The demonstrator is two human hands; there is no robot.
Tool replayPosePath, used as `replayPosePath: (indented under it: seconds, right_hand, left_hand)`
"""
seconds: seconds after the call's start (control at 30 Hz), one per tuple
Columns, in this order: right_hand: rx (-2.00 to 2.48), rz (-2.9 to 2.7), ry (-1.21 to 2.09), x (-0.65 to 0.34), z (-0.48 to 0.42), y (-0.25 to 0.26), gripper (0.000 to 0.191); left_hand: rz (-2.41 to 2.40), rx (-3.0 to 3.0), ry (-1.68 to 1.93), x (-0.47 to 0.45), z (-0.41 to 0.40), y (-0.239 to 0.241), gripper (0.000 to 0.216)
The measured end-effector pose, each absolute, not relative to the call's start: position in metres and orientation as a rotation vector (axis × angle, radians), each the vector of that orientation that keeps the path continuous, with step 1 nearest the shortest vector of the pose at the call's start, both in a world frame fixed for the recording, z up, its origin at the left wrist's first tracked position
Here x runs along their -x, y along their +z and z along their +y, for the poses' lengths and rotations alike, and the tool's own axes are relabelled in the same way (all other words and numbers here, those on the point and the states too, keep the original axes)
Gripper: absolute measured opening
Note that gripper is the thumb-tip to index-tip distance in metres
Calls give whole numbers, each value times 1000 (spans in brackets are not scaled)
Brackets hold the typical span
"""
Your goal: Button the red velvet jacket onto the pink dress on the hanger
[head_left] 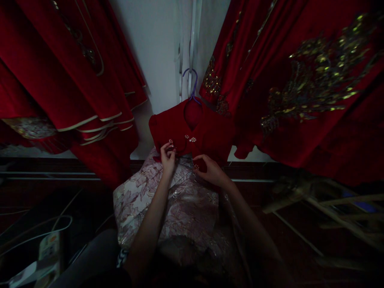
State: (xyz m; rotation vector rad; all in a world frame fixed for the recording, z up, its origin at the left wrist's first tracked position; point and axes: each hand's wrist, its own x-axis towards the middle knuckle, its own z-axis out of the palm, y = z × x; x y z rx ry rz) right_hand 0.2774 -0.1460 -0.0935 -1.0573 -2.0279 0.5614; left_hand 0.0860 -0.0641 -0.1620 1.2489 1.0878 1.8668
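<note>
A red jacket (pixel 171 126) hangs on a purple hanger (pixel 194 86), its front partly parted below the collar. Flower-shaped jewelled ornaments (pixel 193 140) sit along the front edges. My left hand (pixel 168 159) pinches the left front panel beside one such ornament, fingers closed. On the other side, my right hand (pixel 210 172) has thumb and fingertips closed on the right front edge at a lower ornament (pixel 196 166). Pale floral brocade cloth (pixel 189 208) with a silvery sheen lies below the jacket and under my forearms.
Red garments with pale piping (pixel 99 80) hang at left; a red garment with gold sequins (pixel 318 80) hangs at right. A white wall (pixel 150 44) stands behind. A power strip (pixel 48 250) with cables is at lower left, a blurred wooden frame (pixel 327 204) at lower right.
</note>
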Motion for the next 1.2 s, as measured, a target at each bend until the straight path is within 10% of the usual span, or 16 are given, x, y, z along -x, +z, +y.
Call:
replayPosePath:
  seconds: [1.2]
  right_hand:
    - [1117,-1470,409,-169,-82,-100,15]
  left_hand:
    - [1120,-1205,1814,-66,-74,-137,28]
